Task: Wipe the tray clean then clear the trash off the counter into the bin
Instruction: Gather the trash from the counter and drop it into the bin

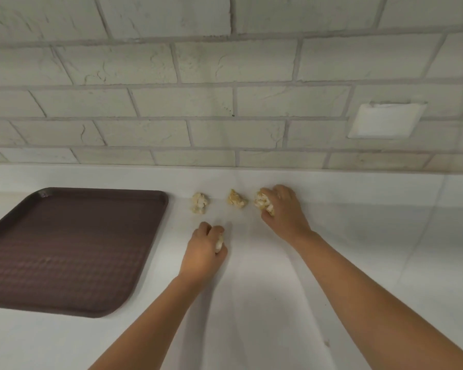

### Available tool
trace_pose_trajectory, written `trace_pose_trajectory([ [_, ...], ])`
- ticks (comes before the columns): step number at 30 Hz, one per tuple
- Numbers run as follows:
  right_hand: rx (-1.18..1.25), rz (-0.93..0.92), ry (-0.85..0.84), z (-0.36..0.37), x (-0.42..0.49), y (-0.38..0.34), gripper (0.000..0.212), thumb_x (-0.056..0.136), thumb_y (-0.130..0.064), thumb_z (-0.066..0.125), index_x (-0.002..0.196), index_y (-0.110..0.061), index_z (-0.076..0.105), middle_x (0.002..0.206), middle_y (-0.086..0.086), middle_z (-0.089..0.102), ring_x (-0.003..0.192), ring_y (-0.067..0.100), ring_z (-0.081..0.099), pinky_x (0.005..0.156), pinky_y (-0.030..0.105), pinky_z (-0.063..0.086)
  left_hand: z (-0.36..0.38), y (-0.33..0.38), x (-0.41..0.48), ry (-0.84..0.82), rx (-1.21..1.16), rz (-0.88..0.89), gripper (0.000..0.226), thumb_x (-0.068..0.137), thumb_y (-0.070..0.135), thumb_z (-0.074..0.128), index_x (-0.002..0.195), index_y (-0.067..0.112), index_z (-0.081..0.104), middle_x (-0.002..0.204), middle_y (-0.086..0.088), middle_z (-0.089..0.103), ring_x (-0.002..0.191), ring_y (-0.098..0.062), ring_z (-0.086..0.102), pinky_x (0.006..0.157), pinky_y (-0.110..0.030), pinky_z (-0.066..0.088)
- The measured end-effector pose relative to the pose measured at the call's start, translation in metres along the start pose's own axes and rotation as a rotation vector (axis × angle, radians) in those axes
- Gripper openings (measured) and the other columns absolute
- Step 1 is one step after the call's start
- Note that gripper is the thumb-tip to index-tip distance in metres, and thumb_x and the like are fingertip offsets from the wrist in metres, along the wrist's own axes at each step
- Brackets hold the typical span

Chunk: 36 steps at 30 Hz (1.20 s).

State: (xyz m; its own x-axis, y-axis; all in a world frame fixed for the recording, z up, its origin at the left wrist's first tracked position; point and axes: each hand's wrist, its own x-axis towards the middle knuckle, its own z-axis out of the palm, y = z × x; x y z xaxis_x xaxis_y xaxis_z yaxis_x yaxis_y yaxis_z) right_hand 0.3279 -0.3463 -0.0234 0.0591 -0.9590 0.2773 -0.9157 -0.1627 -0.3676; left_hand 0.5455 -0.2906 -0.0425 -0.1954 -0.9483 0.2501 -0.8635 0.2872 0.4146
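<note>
The brown tray (64,249) lies at the left of the frame on the white tabletop (278,316), and it looks bare and clean. The trash is four crumpled paper balls near the middle of the frame. The left hand (203,247) has its fingers curled round a small ball (219,243); only a bit of it shows. The right hand (284,209), higher and further right, grips a bigger ball (263,204). Two more lie free: the left loose ball (199,202) near the tray's far corner, and the middle loose ball (237,199) between it and the right hand. I think these balls are very light and soft, so they squash and will not break. A gentle squeeze from above with all the fingers should hold one. Being so light, one could slip out and roll away. No bin shows here
</note>
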Motion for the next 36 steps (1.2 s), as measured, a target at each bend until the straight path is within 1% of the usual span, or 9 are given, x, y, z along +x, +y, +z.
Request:
trace_pose_trajectory([
  [3,-0.139,-0.031,-0.126,0.019,-0.003,0.009,0.049,0.091,-0.033,0.052,0.138,-0.024,0.043,0.131,0.012,0.048,0.123,0.033,0.041,0.105,0.043,0.032,-0.014,-0.006,0.015,0.056,-0.080,-0.128,0.050,0.082,0.021,0.059,0.130,0.017,0.050,0.124,-0.006,0.044,0.094,-0.027,0.058,0.075,-0.027,0.046],
  [7,-0.155,-0.021,-0.114,0.016,0.003,0.013,0.046,0.090,-0.036,0.055,0.131,-0.016,0.053,0.126,0.014,0.054,0.115,0.035,0.047,0.097,0.039,0.037,-0.024,-0.020,0.062,0.111,0.003,-0.179,0.050,0.080,0.016,0.060,0.128,0.012,0.050,0.119,-0.017,0.048,0.100,-0.036,0.054,0.079,-0.041,0.048],
  [11,-0.139,0.008,-0.105,0.006,-0.001,0.014,0.036,0.089,-0.033,0.057,0.115,-0.008,0.061,0.124,0.013,0.057,0.110,0.035,0.050,0.093,0.035,0.038,-0.017,-0.025,0.092,-0.161,0.212,-0.233,0.045,0.090,0.025,0.049,0.134,0.018,0.042,0.126,-0.013,0.047,0.115,-0.033,0.044,0.087,-0.040,0.042],
  [18,-0.136,0.119,-0.154,-0.007,-0.034,0.010,0.026,0.090,-0.034,0.050,0.103,-0.014,0.060,0.101,0.005,0.060,0.096,0.027,0.054,0.075,0.030,0.036,-0.005,-0.020,0.099,-0.014,0.153,-0.199,0.022,0.088,0.016,0.051,0.108,0.011,0.059,0.109,-0.011,0.053,0.095,-0.031,0.052,0.072,-0.034,0.041],
  [21,0.176,0.312,-0.070,-0.021,-0.042,0.006,0.020,0.086,-0.032,0.059,0.097,-0.017,0.054,0.091,0.001,0.059,0.083,0.023,0.058,0.065,0.028,0.038,-0.002,-0.003,0.097,0.160,0.057,-0.060,0.026,0.081,0.011,0.059,0.106,0.013,0.063,0.099,-0.013,0.056,0.083,-0.033,0.054,0.062,-0.034,0.044],
  [24,0.322,0.245,0.087,-0.020,-0.032,0.003,0.043,0.078,-0.024,0.069,0.118,-0.018,0.054,0.111,0.004,0.056,0.094,0.023,0.057,0.077,0.028,0.042,0.010,0.013,0.103,0.148,0.112,0.204,0.029,0.078,0.017,0.057,0.106,0.014,0.066,0.102,-0.015,0.058,0.081,-0.037,0.058,0.060,-0.037,0.051],
  [27,0.202,0.099,0.024,-0.007,-0.007,-0.001,0.059,0.076,-0.026,0.071,0.129,-0.009,0.051,0.121,0.012,0.045,0.105,0.028,0.052,0.089,0.032,0.045,0.025,0.021,0.107,-0.086,0.136,0.166,0.035,0.088,0.032,0.053,0.120,0.021,0.059,0.130,-0.007,0.048,0.105,-0.033,0.053,0.080,-0.038,0.049],
  [30,0.037,0.079,-0.133,0.009,0.008,0.004,0.056,0.081,-0.036,0.066,0.127,-0.006,0.052,0.122,0.015,0.047,0.113,0.033,0.046,0.096,0.037,0.040,0.031,0.021,0.111,-0.112,0.192,0.140,0.036,0.091,0.038,0.051,0.124,0.022,0.056,0.132,-0.002,0.046,0.113,-0.029,0.050,0.087,-0.037,0.045],
  [36,-0.184,0.055,-0.017,0.015,-0.001,0.010,0.046,0.083,-0.051,0.045,0.096,-0.010,0.063,0.097,0.013,0.061,0.096,0.034,0.055,0.082,0.040,0.042,0.031,0.024,0.118,-0.149,0.228,0.103,0.031,0.096,0.030,0.043,0.118,0.012,0.056,0.128,-0.006,0.048,0.111,-0.028,0.048,0.086,-0.035,0.042],
])
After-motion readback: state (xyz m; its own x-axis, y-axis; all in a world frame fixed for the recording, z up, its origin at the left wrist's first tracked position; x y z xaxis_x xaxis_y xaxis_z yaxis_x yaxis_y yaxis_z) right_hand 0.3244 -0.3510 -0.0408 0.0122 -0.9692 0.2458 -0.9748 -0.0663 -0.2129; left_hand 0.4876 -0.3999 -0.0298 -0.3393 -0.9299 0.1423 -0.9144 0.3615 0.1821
